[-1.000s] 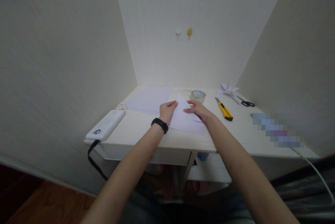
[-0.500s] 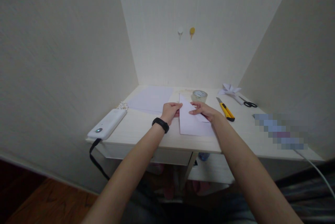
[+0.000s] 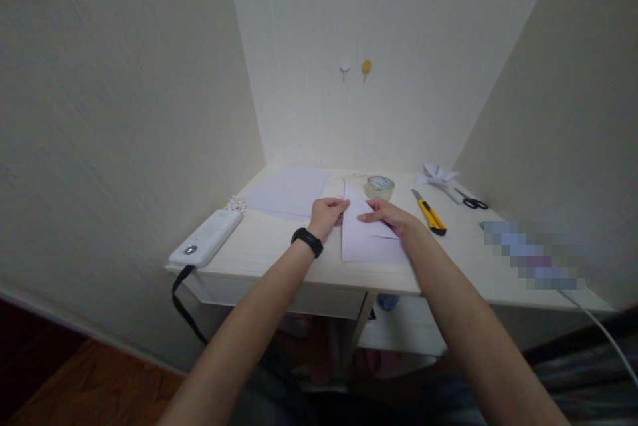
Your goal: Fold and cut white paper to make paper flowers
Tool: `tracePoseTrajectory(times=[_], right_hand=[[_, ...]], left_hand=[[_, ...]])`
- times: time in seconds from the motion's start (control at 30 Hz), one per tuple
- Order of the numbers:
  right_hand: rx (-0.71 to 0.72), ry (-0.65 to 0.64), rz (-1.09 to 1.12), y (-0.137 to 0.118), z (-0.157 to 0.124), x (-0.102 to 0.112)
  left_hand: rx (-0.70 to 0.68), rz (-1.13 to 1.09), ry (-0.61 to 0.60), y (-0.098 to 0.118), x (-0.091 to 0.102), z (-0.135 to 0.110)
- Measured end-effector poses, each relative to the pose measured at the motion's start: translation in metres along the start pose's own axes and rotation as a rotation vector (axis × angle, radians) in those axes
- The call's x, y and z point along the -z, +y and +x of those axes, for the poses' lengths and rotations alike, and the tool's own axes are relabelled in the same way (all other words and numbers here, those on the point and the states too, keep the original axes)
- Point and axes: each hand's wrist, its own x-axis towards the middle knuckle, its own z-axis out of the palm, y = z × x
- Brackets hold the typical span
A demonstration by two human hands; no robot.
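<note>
A white sheet of paper (image 3: 366, 250) lies at the middle of the white desk, its upper right corner folded over on a slant. My left hand (image 3: 329, 213) pinches the paper's left edge near the top, thumb and fingers closed on it. My right hand (image 3: 386, 214) grips the slanted folded edge, with the thumb on top and the other fingers partly hidden behind the paper. Just beyond the right hand stands a roll of clear tape (image 3: 379, 187). A yellow utility knife (image 3: 431, 216) with its blade out lies to the right.
More white paper (image 3: 292, 190) lies at the back left. A white power bank (image 3: 207, 238) with a black strap sits at the left edge. Back right are a folded paper pinwheel shape (image 3: 437, 175) and black scissors (image 3: 472, 201). A blurred-out object (image 3: 531, 254) with a cable lies front right.
The right thumb has shifted slightly left and down on the folded flap. The left hand keeps its pinch. The whole view has tipped a little, so everything sits slightly lower.
</note>
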Motion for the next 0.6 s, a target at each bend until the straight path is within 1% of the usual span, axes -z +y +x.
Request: tracePoseTrajectory(times=[0.07, 0.2, 0.27, 0.37, 0.53, 0.6], right_hand=[[0.018, 0.020, 0.049, -0.003, 0.003, 0.001], [0.094, 0.133, 0.107, -0.011, 0.014, 0.001], [0.134, 0.173, 0.095, -0.012, 0.019, 0.000], [0.184, 0.188, 0.091, -0.012, 0.020, -0.001], [0.182, 0.195, 0.068, -0.012, 0.016, -0.003], [0.211, 0.270, 0.106, -0.012, 0.015, -0.004]], left_hand=[[-0.025, 0.009, -0.058, 0.001, -0.001, -0.002], [-0.020, 0.045, -0.172, 0.002, -0.005, -0.007], [0.004, 0.054, -0.199, 0.003, -0.006, -0.008], [0.032, 0.038, -0.236, 0.003, -0.006, -0.008], [0.085, -0.003, -0.262, 0.004, -0.005, -0.009], [0.088, -0.013, -0.271, 0.005, -0.004, -0.009]])
